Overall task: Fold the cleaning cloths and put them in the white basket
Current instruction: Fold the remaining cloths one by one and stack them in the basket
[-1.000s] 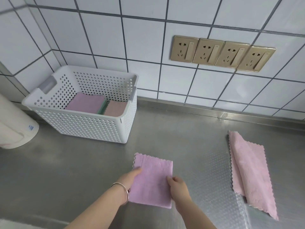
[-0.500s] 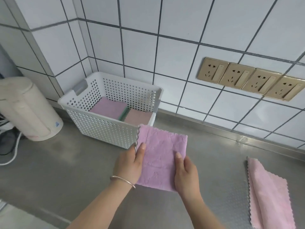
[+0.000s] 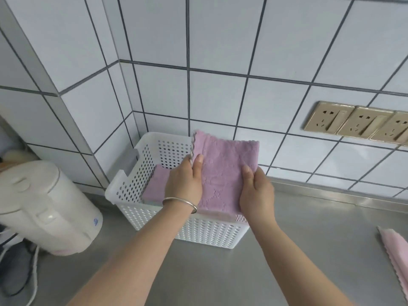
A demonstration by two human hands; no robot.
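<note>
White basket [image 3: 132, 191] sitting on the steel counter [image 3: 220, 272], containing a purple cloth [image 3: 154, 186]; left hand [image 3: 184, 184] and right hand [image 3: 256, 193] pinching a folded purple cloth [image 3: 223, 171] over it.

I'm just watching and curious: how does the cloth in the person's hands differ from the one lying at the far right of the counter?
The folded purple cloth is held over the white basket by the left hand and right hand; the pink cloth lies untouched on the counter. The purple cloth shows whole, the pink cloth is cut off by the picture's edge. Both have wavy edges.
</note>
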